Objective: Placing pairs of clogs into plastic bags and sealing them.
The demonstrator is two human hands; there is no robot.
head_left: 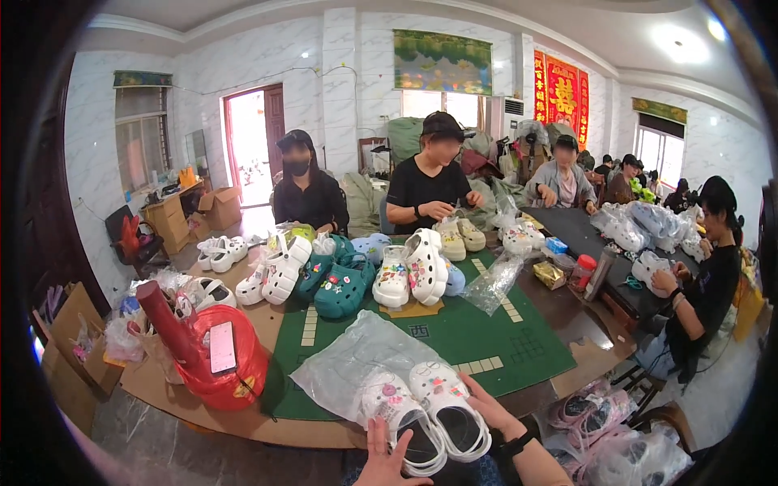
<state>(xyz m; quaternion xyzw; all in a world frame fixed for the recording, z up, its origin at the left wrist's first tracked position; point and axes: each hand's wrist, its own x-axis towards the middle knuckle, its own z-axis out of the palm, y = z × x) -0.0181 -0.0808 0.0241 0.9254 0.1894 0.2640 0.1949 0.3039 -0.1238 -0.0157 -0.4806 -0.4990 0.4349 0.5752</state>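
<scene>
A pair of white clogs [448, 411] with colourful charms lies at the near table edge, heels toward me. Their toes rest on a clear plastic bag [356, 356] spread over the green mat [519, 356]. Beside the left clog is my left hand [387, 460], its fingers spread against the outer side and its thumb near the heel opening. My right hand [493, 411] holds the right clog along its outer side; its thumb is hidden. A dark band [517, 441] circles my right wrist.
Teal clogs [344, 290] and white clogs [409, 271] stand across the mat. At left a pink phone [222, 348] lies on a red plastic-wrapped bundle [203, 389]. Bagged pink clogs [596, 421] sit low at right. Several people work around the tables; a red-lidded jar [582, 273] stands at right.
</scene>
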